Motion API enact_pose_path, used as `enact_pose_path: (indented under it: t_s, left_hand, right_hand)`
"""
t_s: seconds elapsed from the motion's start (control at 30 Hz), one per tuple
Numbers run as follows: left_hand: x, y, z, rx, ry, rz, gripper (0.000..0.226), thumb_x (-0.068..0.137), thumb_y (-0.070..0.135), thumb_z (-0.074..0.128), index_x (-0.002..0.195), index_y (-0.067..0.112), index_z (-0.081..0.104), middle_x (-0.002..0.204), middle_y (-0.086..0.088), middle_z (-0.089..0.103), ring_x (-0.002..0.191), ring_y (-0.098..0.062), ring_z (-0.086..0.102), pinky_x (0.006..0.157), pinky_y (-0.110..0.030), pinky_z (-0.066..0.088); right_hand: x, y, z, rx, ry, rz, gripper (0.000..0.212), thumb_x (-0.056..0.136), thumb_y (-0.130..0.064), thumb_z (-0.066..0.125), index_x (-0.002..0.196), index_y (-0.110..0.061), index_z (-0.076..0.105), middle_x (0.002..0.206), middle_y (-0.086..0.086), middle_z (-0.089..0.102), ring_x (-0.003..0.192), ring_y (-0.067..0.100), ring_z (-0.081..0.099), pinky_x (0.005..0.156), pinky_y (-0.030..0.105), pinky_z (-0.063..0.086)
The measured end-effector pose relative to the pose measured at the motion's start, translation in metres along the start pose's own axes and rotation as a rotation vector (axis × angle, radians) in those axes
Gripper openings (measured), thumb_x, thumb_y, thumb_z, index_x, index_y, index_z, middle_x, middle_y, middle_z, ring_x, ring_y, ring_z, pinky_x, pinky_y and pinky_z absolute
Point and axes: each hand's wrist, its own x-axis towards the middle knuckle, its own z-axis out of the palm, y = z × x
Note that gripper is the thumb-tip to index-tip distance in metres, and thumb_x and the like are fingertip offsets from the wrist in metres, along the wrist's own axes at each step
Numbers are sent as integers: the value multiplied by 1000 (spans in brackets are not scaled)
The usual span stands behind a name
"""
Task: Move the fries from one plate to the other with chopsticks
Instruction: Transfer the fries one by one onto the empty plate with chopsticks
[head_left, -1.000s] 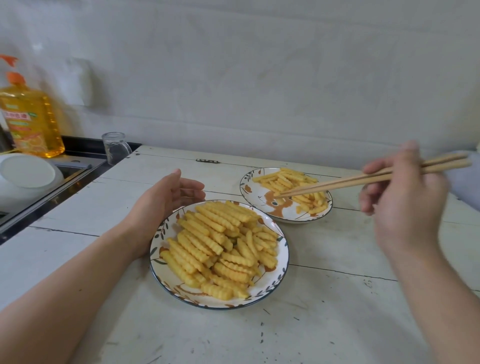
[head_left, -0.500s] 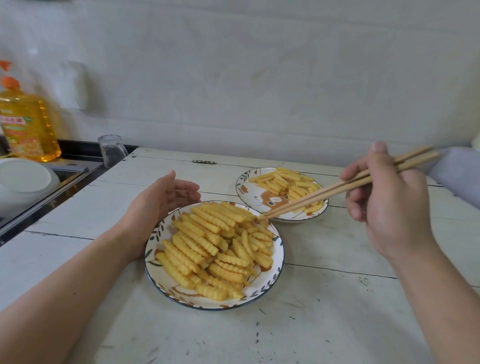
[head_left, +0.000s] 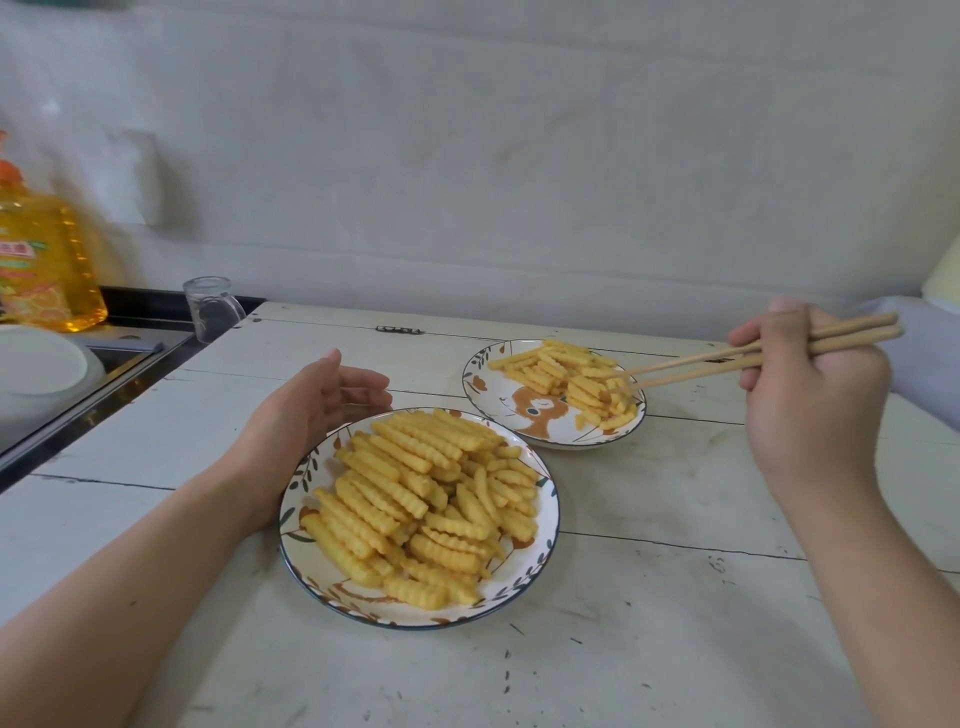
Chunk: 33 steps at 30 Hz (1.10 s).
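Observation:
A large leaf-patterned plate (head_left: 545, 525) sits near me, heaped with crinkle-cut fries (head_left: 426, 499). Behind it to the right is a smaller plate (head_left: 478, 384) with a bear picture and a smaller pile of fries (head_left: 571, 379). My right hand (head_left: 810, 410) grips a pair of wooden chopsticks (head_left: 727, 358), whose tips reach over the small plate and touch its fries. Whether the tips pinch a fry I cannot tell. My left hand (head_left: 306, 421) rests against the left rim of the large plate, fingers relaxed and holding nothing.
The plates stand on a worn white plank table (head_left: 649, 597) against a pale wall. At the left is a sink (head_left: 119, 358) with a white bowl (head_left: 36, 374), a yellow detergent bottle (head_left: 47, 265) and a small glass (head_left: 210, 312).
The chopstick tips swung from the small plate to the large plate's far edge half a second ago, then back over the small plate now. My left hand stayed in place.

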Motion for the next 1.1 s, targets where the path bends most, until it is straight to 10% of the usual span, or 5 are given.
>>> enact_pose_path:
  t_s: [0.47, 0.73, 1.1]
  left_hand:
    - [-1, 1, 0, -15, 2, -12, 60, 94, 60, 43, 100, 19, 87, 109, -14, 81, 118, -35, 73, 109, -46, 46]
    - [-14, 7, 11, 14, 17, 31, 58, 107, 52, 41, 110, 10, 80, 111, -15, 80, 113, -28, 76, 108, -42, 48]
    - [-4, 5, 7, -6, 26, -13, 59, 100, 55, 39, 95, 20, 87, 104, -11, 82, 108, -27, 78, 107, -44, 48]
  right_hand:
    - [-11, 17, 22, -68, -136, -77, 48, 100, -53, 38, 77, -21, 66, 57, -2, 60, 53, 15, 58, 58, 51, 52]
    - [-3, -13, 7, 266, 7, 117, 56, 105, -45, 38, 61, -19, 59, 46, -1, 52, 34, 17, 43, 37, 21, 33]
    - [-15, -40, 8, 459, -248, 346, 65, 105, -42, 43, 48, -16, 61, 47, 5, 49, 34, 17, 37, 35, 20, 26]
